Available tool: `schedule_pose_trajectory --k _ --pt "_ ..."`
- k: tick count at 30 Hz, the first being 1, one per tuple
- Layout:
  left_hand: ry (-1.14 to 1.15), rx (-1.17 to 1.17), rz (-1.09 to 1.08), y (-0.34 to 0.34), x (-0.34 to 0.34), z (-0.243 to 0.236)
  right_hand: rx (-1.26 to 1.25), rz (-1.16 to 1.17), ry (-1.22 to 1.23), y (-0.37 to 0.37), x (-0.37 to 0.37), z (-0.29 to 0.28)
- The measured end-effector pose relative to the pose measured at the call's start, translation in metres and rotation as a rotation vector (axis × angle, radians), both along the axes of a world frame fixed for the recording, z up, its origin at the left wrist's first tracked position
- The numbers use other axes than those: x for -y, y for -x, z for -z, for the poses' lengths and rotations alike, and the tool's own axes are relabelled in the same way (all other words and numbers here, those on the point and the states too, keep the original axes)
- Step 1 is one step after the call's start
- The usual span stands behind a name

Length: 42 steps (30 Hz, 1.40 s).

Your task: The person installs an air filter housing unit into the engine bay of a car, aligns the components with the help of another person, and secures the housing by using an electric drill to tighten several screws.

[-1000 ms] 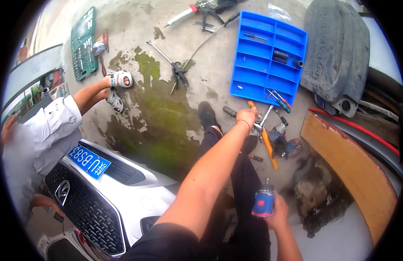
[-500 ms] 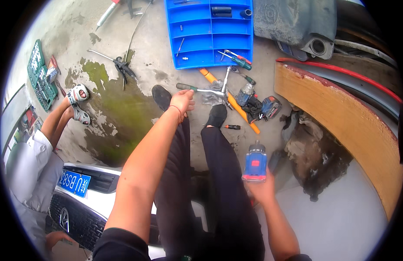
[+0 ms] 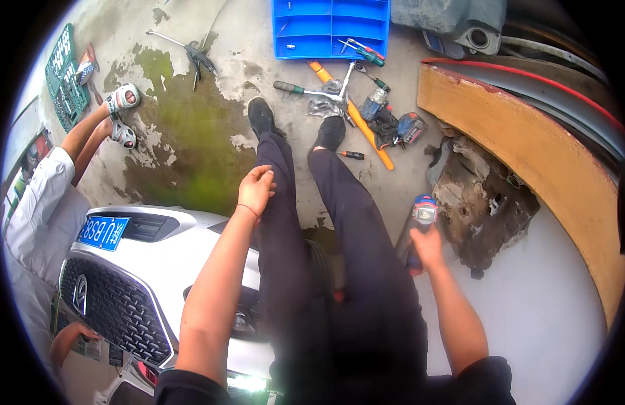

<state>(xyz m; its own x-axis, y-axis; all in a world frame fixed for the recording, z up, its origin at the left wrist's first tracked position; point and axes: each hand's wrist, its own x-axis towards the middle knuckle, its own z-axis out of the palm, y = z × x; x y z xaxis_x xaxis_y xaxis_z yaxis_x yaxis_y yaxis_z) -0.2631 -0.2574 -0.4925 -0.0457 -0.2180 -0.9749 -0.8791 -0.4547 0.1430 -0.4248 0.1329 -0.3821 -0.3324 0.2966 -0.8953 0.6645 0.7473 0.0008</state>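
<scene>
In my right hand (image 3: 428, 247) is a blue and red cordless impact driver (image 3: 425, 210), gripped by its handle beside my right leg. Its lamp end faces up toward me. My left hand (image 3: 256, 192) hovers over my left knee with the fingers curled in; whatever lies inside them, if anything, is hidden. On the ground by my feet lie a long-handled ratchet (image 3: 305, 90) and a second power tool (image 3: 374, 104) with a dark battery (image 3: 411, 127). An orange bar (image 3: 359, 118) passes under the ratchet, and a small screwdriver (image 3: 353, 155) rests near my right shoe.
A blue divided tray (image 3: 303, 48) lies ahead, with screwdrivers (image 3: 363, 51) at its edge. A white car front (image 3: 171, 236) is on my left; another person's legs (image 3: 90, 142) are beyond it. A curved wooden board (image 3: 528, 148) and a dirty broken part (image 3: 484, 199) are on the right.
My left hand has drawn back from near the ratchet toward my knee, its fingers curling. The impact driver has turned in my right hand and shifted right. The view has tilted closer to my body.
</scene>
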Motion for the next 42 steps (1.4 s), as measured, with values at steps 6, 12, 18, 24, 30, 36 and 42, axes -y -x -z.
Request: schedule_pose_trajectory --k 6,12,18,24,30,36,42 --pt "-0.045 -0.156 0.010 0.023 -0.079 -0.014 -0.014 -0.082 0.036 -0.002 -0.017 -0.032" --pt "0.162 -0.332 0.356 0.025 -0.156 0.002 -0.293 -0.025 0.291 -0.001 -0.016 -0.080" --pt "0.153 -0.204 0.530 0.017 -0.212 0.029 -0.348 0.209 0.563 -0.011 -0.007 -0.102" --pt "0.214 -0.162 0.555 0.066 -0.294 0.129 -0.137 0.244 0.597 -0.080 -0.091 -0.016" --pt "0.502 -0.187 0.640 0.144 -0.353 0.267 0.084 0.298 0.485 -0.108 -0.160 0.058" --pt "0.569 -0.156 0.760 0.126 -0.372 0.299 0.177 0.480 0.487 -0.091 -0.177 0.065" --pt "0.343 -0.131 0.733 0.061 -0.386 0.266 0.233 0.442 0.421 -0.082 -0.174 0.067"
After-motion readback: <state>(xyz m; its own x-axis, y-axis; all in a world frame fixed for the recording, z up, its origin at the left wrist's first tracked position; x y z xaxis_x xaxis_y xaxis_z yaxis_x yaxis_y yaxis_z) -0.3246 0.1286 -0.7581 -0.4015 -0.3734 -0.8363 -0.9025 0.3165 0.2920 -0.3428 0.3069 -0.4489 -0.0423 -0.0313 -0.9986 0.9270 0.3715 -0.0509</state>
